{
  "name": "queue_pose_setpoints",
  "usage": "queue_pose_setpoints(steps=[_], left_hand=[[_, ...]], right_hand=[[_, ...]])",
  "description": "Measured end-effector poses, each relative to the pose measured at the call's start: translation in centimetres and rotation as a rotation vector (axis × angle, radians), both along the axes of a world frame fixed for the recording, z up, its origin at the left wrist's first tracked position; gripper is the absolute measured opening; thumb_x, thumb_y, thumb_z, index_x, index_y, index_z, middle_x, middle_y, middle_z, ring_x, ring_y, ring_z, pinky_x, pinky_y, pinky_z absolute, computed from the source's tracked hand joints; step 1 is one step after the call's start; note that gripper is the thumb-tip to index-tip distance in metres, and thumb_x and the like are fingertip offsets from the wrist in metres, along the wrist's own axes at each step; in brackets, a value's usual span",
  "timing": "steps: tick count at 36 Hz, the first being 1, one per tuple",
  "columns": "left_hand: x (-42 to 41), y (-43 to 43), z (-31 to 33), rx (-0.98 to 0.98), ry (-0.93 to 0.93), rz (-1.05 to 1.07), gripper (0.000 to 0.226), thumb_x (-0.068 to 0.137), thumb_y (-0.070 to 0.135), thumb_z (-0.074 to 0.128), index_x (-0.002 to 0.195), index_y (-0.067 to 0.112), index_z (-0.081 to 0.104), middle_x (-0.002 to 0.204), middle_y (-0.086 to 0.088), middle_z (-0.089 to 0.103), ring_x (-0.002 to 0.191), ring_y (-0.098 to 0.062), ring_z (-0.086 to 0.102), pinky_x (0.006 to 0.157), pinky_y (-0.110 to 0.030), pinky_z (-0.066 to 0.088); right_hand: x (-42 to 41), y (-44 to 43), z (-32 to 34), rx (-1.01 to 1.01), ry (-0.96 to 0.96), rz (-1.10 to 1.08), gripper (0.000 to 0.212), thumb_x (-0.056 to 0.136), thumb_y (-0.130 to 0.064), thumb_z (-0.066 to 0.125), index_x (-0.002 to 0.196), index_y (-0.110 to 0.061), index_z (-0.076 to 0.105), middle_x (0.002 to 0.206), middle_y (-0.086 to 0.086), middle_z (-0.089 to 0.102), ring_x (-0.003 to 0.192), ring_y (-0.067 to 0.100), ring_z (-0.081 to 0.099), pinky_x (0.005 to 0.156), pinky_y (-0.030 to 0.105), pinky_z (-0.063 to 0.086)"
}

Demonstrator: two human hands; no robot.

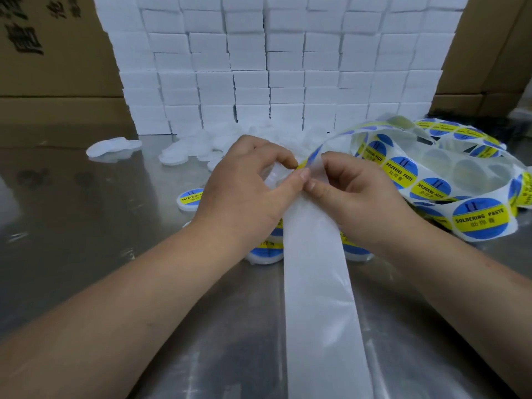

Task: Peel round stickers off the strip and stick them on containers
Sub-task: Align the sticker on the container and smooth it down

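Strip (315,283) of bare backing runs from your 2 hands toward the near edge. Your left hand (247,194) pinches the yellow edge of a round sticker (302,165). Your right hand (357,194) pinches the strip just right of it. The stickered coil (431,191) lies further right.

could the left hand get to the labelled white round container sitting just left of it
Probably yes: the labelled white round container sits uncovered right beside the left hand, nothing between them, though that hand pinches the white sticker strip.
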State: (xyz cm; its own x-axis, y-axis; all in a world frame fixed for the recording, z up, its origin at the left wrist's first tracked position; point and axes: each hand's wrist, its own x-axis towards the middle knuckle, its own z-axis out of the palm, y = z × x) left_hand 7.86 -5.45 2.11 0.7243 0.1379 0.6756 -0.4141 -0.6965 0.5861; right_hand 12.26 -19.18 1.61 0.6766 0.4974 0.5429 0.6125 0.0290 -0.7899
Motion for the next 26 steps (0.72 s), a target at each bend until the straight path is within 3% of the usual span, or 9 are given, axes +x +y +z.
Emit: queue_pose_setpoints(steps=[4, 7, 9, 11, 13, 16, 20, 22, 26], left_hand=[[0.4, 0.3, 0.6, -0.282, -0.019, 0.033, 0.021, 0.083, 0.031, 0.062, 0.064, 0.034, 0.055, 0.074, 0.017, 0.058, 0.066, 0.009, 0.048, 0.060, -0.006, 0.036], [1.1, 1.3, 0.9, -0.447, -0.016, 0.119, 0.022, 0.086, 0.034, 0.058, 0.065, 0.028, 0.057, 0.054, 0.023, 0.053, 0.052, 0.005, 0.045, 0.051, -0.009, 0.036], [1.4, 2.0, 1.0, -0.547, -0.018, 0.168, 0.025, 0.087, 0.039, 0.054, 0.065, 0.028, 0.057, 0.053, 0.022, 0.053, 0.055, 0.002, 0.046, 0.055, -0.015, 0.038], [1.6, 2.4, 1.2, -0.594, -0.021, 0.209, 0.027, 0.089, 0.042, 0.051, 0.067, 0.027, 0.056, 0.059, 0.019, 0.054, 0.063, -0.002, 0.050, 0.060, -0.021, 0.040], [1.6, 2.6, 1.2, -0.597, -0.012, 0.231, 0.027, 0.089, 0.043, 0.049, 0.068, 0.027, 0.055, 0.065, 0.016, 0.053, 0.067, -0.004, 0.052, 0.063, -0.024, 0.041], [1.5, 2.3, 1.0, -0.532, 0.010, 0.218, 0.028, 0.090, 0.044, 0.049, 0.069, 0.027, 0.055, 0.067, 0.014, 0.054, 0.064, -0.002, 0.050, 0.060, -0.021, 0.040], [1.1, 1.5, 0.6, -0.410, 0.002, 0.180, 0.030, 0.089, 0.041, 0.051, 0.064, 0.025, 0.051, 0.049, 0.017, 0.047, 0.048, -0.002, 0.040, 0.048, -0.015, 0.032], [1.0, 1.2, 0.5, -0.392, 0.014, 0.159, 0.027, 0.089, 0.041, 0.051, 0.066, 0.026, 0.053, 0.051, 0.017, 0.047, 0.052, -0.003, 0.041, 0.052, -0.020, 0.033], [0.9, 0.8, 0.3, -0.348, 0.015, 0.133, 0.023, 0.089, 0.038, 0.052, 0.068, 0.031, 0.054, 0.072, 0.015, 0.054, 0.069, 0.005, 0.048, 0.061, -0.005, 0.034]], right_hand=[[0.3, 0.0, 0.1, 0.028, 0.033, 0.020, 0.039, 0.089, 0.007, 0.050, 0.088, -0.029, 0.062, 0.074, -0.017, 0.069, 0.072, -0.002, 0.062, 0.064, 0.016, 0.049], [0.4, 0.1, -0.1, 0.028, 0.007, -0.028, 0.046, 0.086, 0.005, 0.053, 0.092, -0.039, 0.059, 0.081, -0.008, 0.067, 0.074, 0.005, 0.062, 0.067, 0.023, 0.052], [0.5, 0.1, -0.2, 0.030, -0.009, -0.068, 0.042, 0.083, 0.003, 0.056, 0.094, -0.038, 0.057, 0.084, -0.001, 0.066, 0.076, 0.009, 0.062, 0.070, 0.027, 0.052], [0.7, 0.0, -0.1, 0.040, -0.007, -0.099, 0.037, 0.079, -0.001, 0.057, 0.095, -0.034, 0.055, 0.087, -0.012, 0.067, 0.083, 0.003, 0.065, 0.074, 0.025, 0.053], [0.8, -0.1, -0.1, 0.025, -0.035, -0.163, 0.036, 0.078, -0.004, 0.057, 0.094, -0.036, 0.051, 0.088, -0.021, 0.066, 0.086, -0.002, 0.063, 0.076, 0.023, 0.052], [0.9, -0.1, 0.0, 0.056, -0.088, -0.326, 0.035, 0.079, -0.004, 0.059, 0.090, -0.033, 0.042, 0.083, -0.024, 0.061, 0.078, -0.007, 0.061, 0.064, 0.011, 0.047], [1.9, -0.8, 0.2, 0.056, -0.109, -0.620, 0.038, 0.075, -0.011, 0.064, 0.103, -0.017, 0.038, 0.102, -0.002, 0.057, 0.091, 0.016, 0.056, 0.068, 0.020, 0.040], [2.4, -1.0, 0.3, 0.032, -0.075, -0.647, 0.043, 0.075, -0.012, 0.064, 0.112, -0.016, 0.042, 0.104, -0.007, 0.056, 0.091, 0.011, 0.055, 0.070, 0.018, 0.039], [2.6, -0.9, -0.1, -0.136, -0.102, -0.649, 0.031, 0.075, -0.018, 0.063, 0.103, -0.023, 0.052, 0.086, -0.020, 0.054, 0.077, -0.006, 0.050, 0.059, 0.009, 0.035]])
